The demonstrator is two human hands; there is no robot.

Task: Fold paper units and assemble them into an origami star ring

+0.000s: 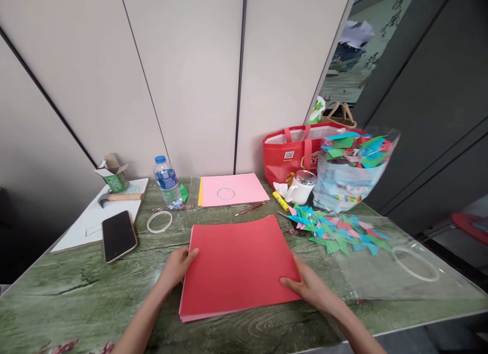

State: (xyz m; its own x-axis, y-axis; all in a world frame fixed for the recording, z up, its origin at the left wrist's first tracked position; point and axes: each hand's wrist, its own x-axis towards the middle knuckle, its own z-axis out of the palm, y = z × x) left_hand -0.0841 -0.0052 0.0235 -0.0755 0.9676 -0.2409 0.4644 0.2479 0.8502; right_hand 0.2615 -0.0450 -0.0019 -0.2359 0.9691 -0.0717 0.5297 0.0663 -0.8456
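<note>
A stack of coloured paper [240, 270] with a red sheet on top and pink edges beneath lies on the table in front of me. My left hand [177, 265] grips its left edge, thumb on top and fingers underneath. On the right edge, my right hand [307, 283] holds it the same way, with the thumb resting on the red sheet. Behind the stack are a red pencil [249, 209] and a pink paper pile [234, 189] with a ring lying on it and a yellow edge showing.
To the left are a phone [119, 236], a hammer [122, 197], a water bottle [168, 183] and a white ring [159, 222]. To the right, cut paper pieces [339, 232], a white mug [302, 188], a glue stick [280, 201], a filled plastic bag [343, 186] and a red bag [276, 158] stand close together.
</note>
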